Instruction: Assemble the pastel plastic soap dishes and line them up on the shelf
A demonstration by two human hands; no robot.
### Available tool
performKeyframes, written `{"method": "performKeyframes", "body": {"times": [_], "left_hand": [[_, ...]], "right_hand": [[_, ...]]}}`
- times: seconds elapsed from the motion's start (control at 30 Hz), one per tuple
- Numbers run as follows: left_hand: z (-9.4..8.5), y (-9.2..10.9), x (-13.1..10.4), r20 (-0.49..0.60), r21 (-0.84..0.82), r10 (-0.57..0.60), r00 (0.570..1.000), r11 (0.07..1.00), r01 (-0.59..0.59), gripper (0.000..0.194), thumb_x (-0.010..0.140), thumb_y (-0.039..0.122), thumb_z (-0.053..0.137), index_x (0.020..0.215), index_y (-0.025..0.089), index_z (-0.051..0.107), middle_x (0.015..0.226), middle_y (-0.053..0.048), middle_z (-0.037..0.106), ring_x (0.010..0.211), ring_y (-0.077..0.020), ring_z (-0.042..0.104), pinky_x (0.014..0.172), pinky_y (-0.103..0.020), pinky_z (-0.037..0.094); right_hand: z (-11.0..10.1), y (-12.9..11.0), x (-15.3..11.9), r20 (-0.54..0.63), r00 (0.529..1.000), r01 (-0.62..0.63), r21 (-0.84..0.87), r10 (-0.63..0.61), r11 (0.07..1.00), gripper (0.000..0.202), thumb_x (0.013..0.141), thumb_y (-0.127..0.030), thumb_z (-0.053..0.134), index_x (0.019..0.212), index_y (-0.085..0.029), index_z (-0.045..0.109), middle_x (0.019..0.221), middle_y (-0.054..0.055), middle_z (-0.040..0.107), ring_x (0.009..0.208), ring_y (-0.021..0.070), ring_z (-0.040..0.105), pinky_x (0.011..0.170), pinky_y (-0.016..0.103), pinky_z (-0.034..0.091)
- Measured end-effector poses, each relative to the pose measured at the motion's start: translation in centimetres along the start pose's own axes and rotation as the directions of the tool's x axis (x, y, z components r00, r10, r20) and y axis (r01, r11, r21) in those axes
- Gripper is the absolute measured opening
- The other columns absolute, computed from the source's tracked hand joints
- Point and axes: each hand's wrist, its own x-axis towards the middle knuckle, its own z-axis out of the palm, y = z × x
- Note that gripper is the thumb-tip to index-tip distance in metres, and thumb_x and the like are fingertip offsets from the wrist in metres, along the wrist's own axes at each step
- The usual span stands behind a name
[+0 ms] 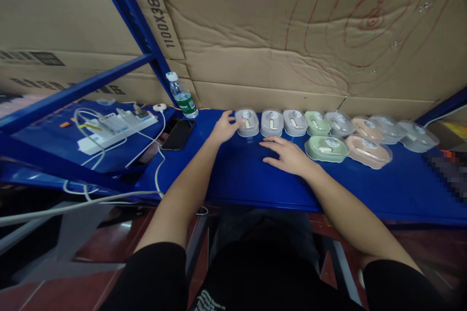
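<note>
My left hand [225, 128] is at the left side of the leftmost grey lidded plastic box [248, 129]. Its thumb reaches the box's edge, and its fingers are apart rather than wrapped round it. My right hand [286, 155] hovers over or rests on the blue surface, fingers stretched out and holding nothing. Just behind it stand a second grey box [272, 129] and a third grey box [295, 129]. Further right are a green box [317, 129], a front green box [326, 155] and a pink box [368, 157]. The lids are clear with round labels.
A water bottle [184, 102] stands at the back left, with a dark phone [178, 135] in front. Beyond the blue shelf post [146, 34], a white power strip [116, 131] carries plugs and loose cables. Cardboard [255, 34] walls the back of the blue shelf [237, 180].
</note>
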Motion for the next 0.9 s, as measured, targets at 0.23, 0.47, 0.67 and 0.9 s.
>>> {"method": "performKeyframes", "body": {"times": [0.23, 0.47, 0.67, 0.9], "left_hand": [[2.2, -0.3, -0.3, 0.033, -0.069, 0.232, 0.972, 0.971, -0.229, 0.087, 0.081, 0.025, 0.082, 0.158, 0.017, 0.042, 0.161, -0.022, 0.05, 0.132, -0.0315, 0.065, 0.113, -0.046, 0.051], [2.6, -0.8, 0.3, 0.061, -0.061, 0.214, 0.975, 0.976, -0.21, 0.086, 0.089, 0.011, 0.062, 0.167, 0.014, 0.027, 0.165, -0.023, 0.045, 0.143, -0.0311, 0.058, 0.124, -0.048, 0.042], [2.8, -1.2, 0.7, 0.072, -0.056, 0.188, 0.98, 0.981, -0.184, 0.088, 0.09, 0.018, 0.064, 0.168, 0.013, 0.024, 0.17, -0.024, 0.037, 0.148, -0.0346, 0.052, 0.121, -0.051, 0.044], [1.2, 0.8, -0.5, -0.182, 0.138, 0.244, 0.952, 0.965, -0.221, 0.064, 0.097, 0.04, 0.064, 0.153, 0.013, 0.047, 0.161, -0.022, 0.049, 0.152, -0.033, 0.045, 0.127, -0.047, 0.034]], "right_hand": [[-3.4, 0.9, -0.8, -0.046, 0.992, -0.125, -0.146, 0.119, 0.981, 0.063, 0.098, -0.047, 0.066, 0.157, -0.028, 0.053, 0.151, 0.012, 0.063, 0.137, 0.0397, 0.061, 0.114, 0.062, 0.05], [-6.9, 4.0, -3.4, -0.001, 0.83, -0.514, -0.387, 0.557, 0.765, 0.08, 0.091, -0.069, 0.066, 0.151, -0.017, 0.057, 0.134, 0.023, 0.072, 0.118, 0.0511, 0.069, 0.092, 0.068, 0.058], [-6.1, 1.4, -2.5, 0.059, 0.949, -0.296, -0.17, 0.31, 0.94, 0.083, 0.09, -0.07, 0.068, 0.158, -0.023, 0.052, 0.151, 0.017, 0.064, 0.133, 0.0459, 0.064, 0.105, 0.062, 0.057], [-4.9, 3.8, -2.2, -0.04, 0.956, -0.295, -0.167, 0.292, 0.941, 0.082, 0.088, -0.061, 0.075, 0.159, -0.028, 0.05, 0.161, 0.012, 0.056, 0.148, 0.0467, 0.049, 0.118, 0.071, 0.042]]}}
